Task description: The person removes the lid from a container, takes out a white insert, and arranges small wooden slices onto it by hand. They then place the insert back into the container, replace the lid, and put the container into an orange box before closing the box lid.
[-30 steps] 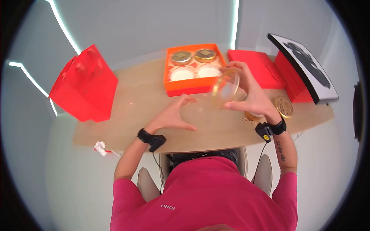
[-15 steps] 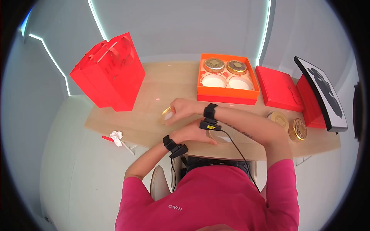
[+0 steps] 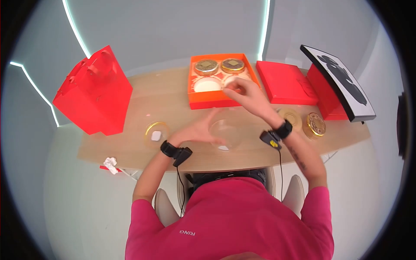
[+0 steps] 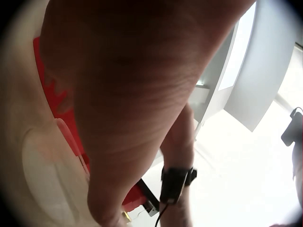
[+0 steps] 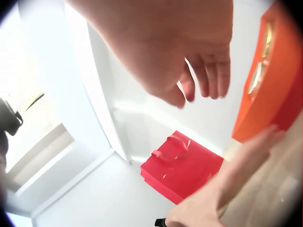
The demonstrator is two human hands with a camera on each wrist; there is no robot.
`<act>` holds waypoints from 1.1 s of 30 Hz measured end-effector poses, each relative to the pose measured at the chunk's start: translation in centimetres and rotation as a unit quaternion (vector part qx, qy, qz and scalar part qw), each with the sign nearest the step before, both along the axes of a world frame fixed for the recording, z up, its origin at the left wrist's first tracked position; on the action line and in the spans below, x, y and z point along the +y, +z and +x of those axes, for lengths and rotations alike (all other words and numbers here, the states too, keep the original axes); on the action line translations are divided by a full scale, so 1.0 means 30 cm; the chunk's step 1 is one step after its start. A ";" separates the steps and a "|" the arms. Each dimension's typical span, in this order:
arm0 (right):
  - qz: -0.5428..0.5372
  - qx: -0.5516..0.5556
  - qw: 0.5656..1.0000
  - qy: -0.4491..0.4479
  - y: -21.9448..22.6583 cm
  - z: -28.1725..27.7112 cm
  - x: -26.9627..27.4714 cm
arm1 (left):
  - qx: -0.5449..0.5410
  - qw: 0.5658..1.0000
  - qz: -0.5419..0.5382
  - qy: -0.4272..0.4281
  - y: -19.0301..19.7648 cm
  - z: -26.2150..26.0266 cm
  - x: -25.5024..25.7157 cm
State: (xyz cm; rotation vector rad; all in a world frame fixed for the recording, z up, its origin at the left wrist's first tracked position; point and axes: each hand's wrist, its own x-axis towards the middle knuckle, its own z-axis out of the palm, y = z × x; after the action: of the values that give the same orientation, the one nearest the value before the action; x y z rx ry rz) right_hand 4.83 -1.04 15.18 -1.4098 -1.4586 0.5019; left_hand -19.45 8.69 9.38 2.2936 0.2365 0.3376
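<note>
My left hand (image 3: 200, 130) is stretched low over the table, thumb and fingers spread beside a clear, round plastic container (image 3: 228, 130). The container also shows, blurred, in the left wrist view. With fingers loosely bent and nothing between them, my right hand (image 3: 250, 99) hangs in the air by the front of the orange box (image 3: 197, 99). In the right wrist view its fingertips (image 5: 218, 92) hold nothing. A clear round piece with a gold rim (image 3: 156, 124) and a white square patch (image 3: 156, 136) lies left of my left hand.
Two gold-lidded tins (image 3: 206, 66) sit in the box's back compartments. Right of it lie a red lid (image 3: 288, 84), a gold disc (image 3: 291, 117) and a gold-topped tin (image 3: 315, 124). A framed picture (image 3: 340, 80) leans at the far right; a red bag (image 3: 97, 95) stands left.
My right hand carried the clear gold-rimmed piece across to the left, let it go on the table, and has swung back right, empty. My left hand stays near the clear container.
</note>
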 end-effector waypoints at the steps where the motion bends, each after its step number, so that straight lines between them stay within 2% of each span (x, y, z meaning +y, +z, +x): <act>1: -0.005 0.022 0.999 -0.031 -0.082 0.057 -0.063 | -0.009 0.999 -0.005 0.037 -0.021 0.025 0.016; 3: -0.007 0.065 0.993 -0.099 -0.258 0.161 -0.150 | -0.027 0.994 -0.009 0.107 -0.079 0.101 0.077; 5: 0.021 0.065 0.987 -0.148 -0.300 0.164 -0.246 | -0.047 0.993 -0.033 0.104 -0.107 0.133 0.097; 6: 0.034 0.066 0.983 -0.170 -0.307 0.174 -0.266 | -0.057 0.992 -0.045 0.105 -0.121 0.141 0.098; 7: -0.003 0.041 0.981 -0.189 -0.247 0.172 -0.302 | -0.076 0.990 -0.031 0.113 -0.134 0.141 0.090; 9: 0.065 0.138 0.970 -0.190 -0.251 0.204 -0.286 | -0.110 0.985 -0.007 0.131 -0.152 0.130 0.074; 11: 0.100 0.216 0.949 -0.208 -0.253 0.192 -0.277 | -0.114 0.981 -0.045 0.150 -0.155 0.126 0.067; 14: 0.075 0.120 0.966 -0.216 -0.349 0.188 -0.255 | -0.092 0.981 -0.051 0.165 -0.148 0.099 0.061; 20: 0.117 -0.077 0.964 -0.228 -0.296 0.134 -0.289 | -0.055 0.989 0.000 0.140 -0.116 0.083 0.064; 23: 0.149 -0.193 0.953 -0.179 -0.302 0.141 -0.278 | -0.040 0.991 0.006 0.127 -0.118 0.084 0.065; 26: 0.159 -0.250 0.945 -0.142 -0.340 0.156 -0.247 | -0.043 0.991 0.033 0.120 -0.113 0.079 0.068; 30: 0.175 -0.301 0.931 -0.110 -0.319 0.137 -0.231 | -0.079 0.985 0.110 0.110 -0.110 0.078 0.057; 33: 0.161 -0.313 0.930 -0.109 -0.316 0.139 -0.226 | -0.157 0.963 0.202 0.083 -0.147 0.089 0.081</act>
State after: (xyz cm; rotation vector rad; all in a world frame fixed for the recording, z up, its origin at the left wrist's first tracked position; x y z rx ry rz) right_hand 9.01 -7.83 5.72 -1.5015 -1.7451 -0.3581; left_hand -16.77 11.11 4.98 2.5760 0.2110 0.8994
